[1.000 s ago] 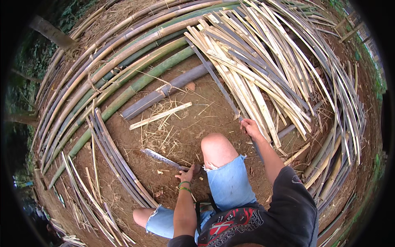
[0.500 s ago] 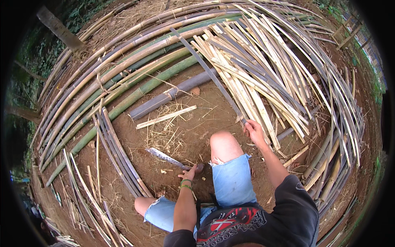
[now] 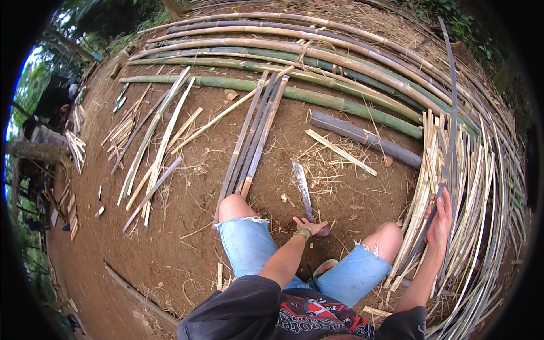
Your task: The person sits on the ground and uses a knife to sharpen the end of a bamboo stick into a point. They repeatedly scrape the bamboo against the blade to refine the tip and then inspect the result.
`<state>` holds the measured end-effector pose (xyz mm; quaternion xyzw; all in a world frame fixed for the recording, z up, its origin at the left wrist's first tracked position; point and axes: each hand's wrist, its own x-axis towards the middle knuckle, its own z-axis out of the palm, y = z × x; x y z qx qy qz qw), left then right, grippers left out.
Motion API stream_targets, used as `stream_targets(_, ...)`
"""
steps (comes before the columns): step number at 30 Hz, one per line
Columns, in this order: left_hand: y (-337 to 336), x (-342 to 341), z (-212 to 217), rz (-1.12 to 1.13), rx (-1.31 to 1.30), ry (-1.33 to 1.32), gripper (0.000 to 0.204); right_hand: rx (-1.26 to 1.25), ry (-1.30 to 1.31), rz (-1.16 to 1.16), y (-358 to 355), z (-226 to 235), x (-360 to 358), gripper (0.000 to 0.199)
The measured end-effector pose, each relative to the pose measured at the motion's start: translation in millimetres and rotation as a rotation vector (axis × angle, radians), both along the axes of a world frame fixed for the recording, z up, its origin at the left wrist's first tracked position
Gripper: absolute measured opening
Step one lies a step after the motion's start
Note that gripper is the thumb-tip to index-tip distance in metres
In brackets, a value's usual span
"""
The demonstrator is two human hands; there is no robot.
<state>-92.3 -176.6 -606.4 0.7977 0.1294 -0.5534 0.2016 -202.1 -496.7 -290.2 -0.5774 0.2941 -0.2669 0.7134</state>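
A machete (image 3: 304, 190) with a pale, streaked blade lies on the soil between my knees. My left hand (image 3: 303, 226), a green band at its wrist, reaches down over the handle with fingers apart; whether it presses on the handle is hard to see. On the right, my right hand (image 3: 439, 220) is raised beside a heap of split bamboo (image 3: 430, 164). Between its thumb and fingers is a long dark bamboo strip (image 3: 451, 107), which stretches away past the far poles. Its lower end is hard to separate from the heap.
Long bamboo poles (image 3: 340, 103) lie across the far side. Several dark split lengths (image 3: 258, 136) lean from my left knee toward them. A short thick dark culm (image 3: 362, 136) and a pale slat (image 3: 343, 152) lie ahead among shavings. More strips (image 3: 161, 136) are scattered to the left.
The view has swung left and shows more ground there. The long strip now points straight away from me at the right, and my right hand has turned its palm up. The machete stays down.
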Motion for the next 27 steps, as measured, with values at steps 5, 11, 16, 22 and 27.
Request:
stream_targets(5,11.8,-9.3,-21.6,-0.061,0.012,-0.067,0.134,0.065,0.014,0.059,32.9,3.6,27.6,0.042)
stream_targets(11,44.8,1.9,-66.3,-0.160,-0.129,-0.154,0.122,0.039,0.058,0.002,57.1,-10.7,47.7,0.033)
stream_targets(16,50.5,4.4,-43.9,-0.157,-0.213,-0.205,0.120,-0.057,0.085,-0.131,9.1,-15.4,4.9,0.030)
stream_targets(22,43.2,-9.2,5.4,-0.114,-0.224,-0.177,0.122,-0.173,0.437,-0.320,-28.3,-130.3,-72.1,0.026)
stream_targets(27,35.8,-12.4,-2.2,-0.129,-0.182,-0.222,0.122,-0.271,0.606,-0.417,-21.8,-237.0,-108.5,0.032)
